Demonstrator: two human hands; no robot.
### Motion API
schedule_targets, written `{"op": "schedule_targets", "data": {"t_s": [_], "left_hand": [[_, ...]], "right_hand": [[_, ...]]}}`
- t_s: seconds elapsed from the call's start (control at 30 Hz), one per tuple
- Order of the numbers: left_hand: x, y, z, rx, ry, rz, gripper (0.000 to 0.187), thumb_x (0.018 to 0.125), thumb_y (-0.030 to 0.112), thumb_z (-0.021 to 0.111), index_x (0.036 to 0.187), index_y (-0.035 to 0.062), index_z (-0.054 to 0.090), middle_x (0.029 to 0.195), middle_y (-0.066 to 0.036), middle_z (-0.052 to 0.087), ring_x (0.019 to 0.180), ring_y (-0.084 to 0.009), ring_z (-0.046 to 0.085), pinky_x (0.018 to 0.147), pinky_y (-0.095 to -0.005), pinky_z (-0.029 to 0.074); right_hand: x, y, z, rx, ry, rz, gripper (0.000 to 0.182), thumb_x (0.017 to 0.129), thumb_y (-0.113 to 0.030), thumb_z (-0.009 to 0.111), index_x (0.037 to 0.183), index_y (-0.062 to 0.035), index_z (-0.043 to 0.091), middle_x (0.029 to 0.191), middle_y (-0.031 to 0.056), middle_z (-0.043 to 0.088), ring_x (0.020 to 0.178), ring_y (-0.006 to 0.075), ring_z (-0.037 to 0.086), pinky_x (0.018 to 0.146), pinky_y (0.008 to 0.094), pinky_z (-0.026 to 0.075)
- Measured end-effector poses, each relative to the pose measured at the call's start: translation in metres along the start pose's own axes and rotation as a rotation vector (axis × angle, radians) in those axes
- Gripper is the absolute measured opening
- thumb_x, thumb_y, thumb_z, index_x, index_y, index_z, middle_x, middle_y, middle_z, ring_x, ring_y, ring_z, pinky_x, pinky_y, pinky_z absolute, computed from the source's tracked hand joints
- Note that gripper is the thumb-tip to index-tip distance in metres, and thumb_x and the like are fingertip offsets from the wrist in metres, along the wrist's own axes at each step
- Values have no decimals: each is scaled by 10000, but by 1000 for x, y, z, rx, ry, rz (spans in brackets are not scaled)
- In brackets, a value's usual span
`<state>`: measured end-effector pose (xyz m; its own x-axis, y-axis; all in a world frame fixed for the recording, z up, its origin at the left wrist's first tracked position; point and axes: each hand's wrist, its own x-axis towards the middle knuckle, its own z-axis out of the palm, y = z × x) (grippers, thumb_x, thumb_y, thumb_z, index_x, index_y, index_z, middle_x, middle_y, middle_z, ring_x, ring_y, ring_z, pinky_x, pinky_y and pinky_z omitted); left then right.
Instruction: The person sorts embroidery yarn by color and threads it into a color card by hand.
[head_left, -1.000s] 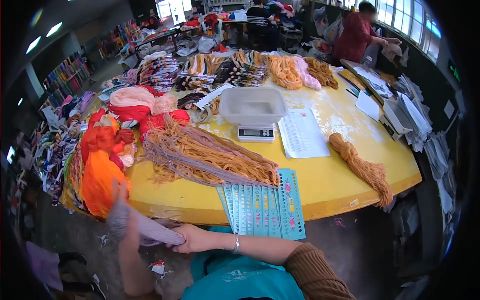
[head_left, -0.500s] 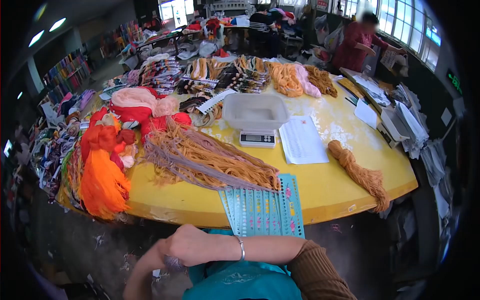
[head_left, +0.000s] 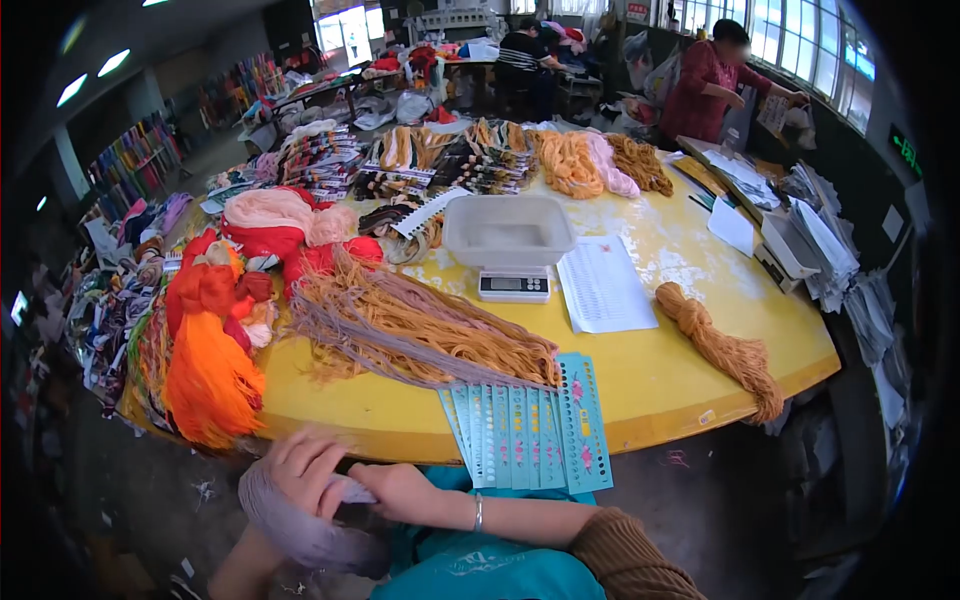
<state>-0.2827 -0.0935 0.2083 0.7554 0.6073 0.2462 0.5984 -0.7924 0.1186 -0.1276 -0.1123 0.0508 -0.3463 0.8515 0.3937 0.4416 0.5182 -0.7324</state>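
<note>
Over my lap hangs a greyish-lilac skein of thread (head_left: pixel 290 520), bent into a loop. My left hand (head_left: pixel 308 470) has its fingers wrapped over the skein, slightly smeared by motion. Beside it, my right hand (head_left: pixel 398 492), with a bracelet on the wrist, is closed on the skein's other part; its fingertips are partly hidden. In front of my hands, teal printed cards with holes (head_left: pixel 583 425) lie fanned at the table edge. A long bundle of golden-brown and lilac threads (head_left: pixel 440 320) rests on the table, its end on the cards.
The yellow table (head_left: pixel 690 390) carries a digital scale (head_left: pixel 514 285) with a plastic tub (head_left: pixel 510 228), a printed sheet (head_left: pixel 606 285) and a tan twisted skein (head_left: pixel 725 350). Orange yarn (head_left: pixel 210 375) and red yarn lie left. Papers pile up right. One person (head_left: pixel 705 90) stands at the windows; another sits behind.
My left hand has come up into view over the skein, and much more of the lilac skein shows. My right hand has shifted slightly right and down. The table things stay put.
</note>
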Motion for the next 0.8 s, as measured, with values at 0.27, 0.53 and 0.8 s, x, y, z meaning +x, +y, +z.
{"op": "schedule_targets", "data": {"t_s": [0.27,0.53,0.8], "left_hand": [[-39,-36,44,545,-616,-267,407,842,317,507,1084,1,590,1118,-169,590,1123,-301,536,935,-694,331],[-56,-53,77,-391,-821,385,670,768,470,717,1260,63,518,1080,-129,645,997,-320,621,880,-391,474],[-107,-73,206,-1497,-486,-382,645,796,369,744,1291,53,477,978,-66,631,1039,-218,596,977,-346,394]], "right_hand": [[27,-31,-4,-472,97,-373,153,725,-165,570,847,-74,564,746,46,525,714,202,593,653,321,462],[21,24,-7,78,-103,-162,332,649,-71,692,955,-45,567,894,134,562,837,358,592,724,437,490],[17,37,-2,468,-247,267,473,748,-128,618,1196,-40,492,1001,215,627,941,381,620,824,395,498]]}}
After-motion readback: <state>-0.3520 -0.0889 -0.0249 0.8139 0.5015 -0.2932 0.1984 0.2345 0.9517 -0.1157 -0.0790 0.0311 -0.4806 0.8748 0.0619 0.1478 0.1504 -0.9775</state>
